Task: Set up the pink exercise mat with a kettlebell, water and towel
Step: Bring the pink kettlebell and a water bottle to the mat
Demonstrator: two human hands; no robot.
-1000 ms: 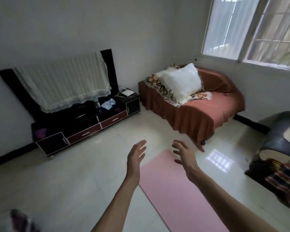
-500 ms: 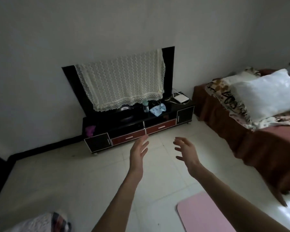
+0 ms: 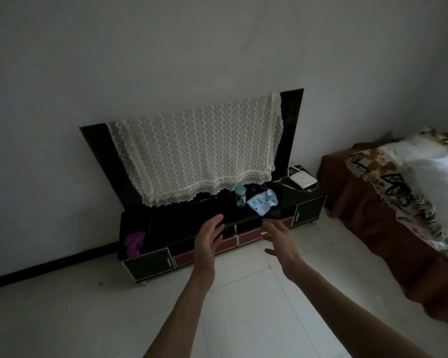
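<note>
The view had swung left off the pink mat; both empty hands, left hand (image 3: 208,237) and right hand (image 3: 279,240), fingers relaxed, reached toward the low black TV surface (image 3: 305,196) holding a small clear water bottle (image 3: 240,195) and light blue patterned towel (image 3: 262,201).

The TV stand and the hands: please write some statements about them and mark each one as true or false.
1. Both hands are empty. True: the left hand and the right hand are held out with relaxed fingers and hold nothing.
2. A lace cloth hangs over the TV. True.
3. The bottle lies on the floor. False: it stands upright on the TV stand, beside the light blue cloth.
4. The purple thing is at the stand's right end. False: it is at the left end.
5. The pink mat is between the hands. False: no mat is in this view.
</note>
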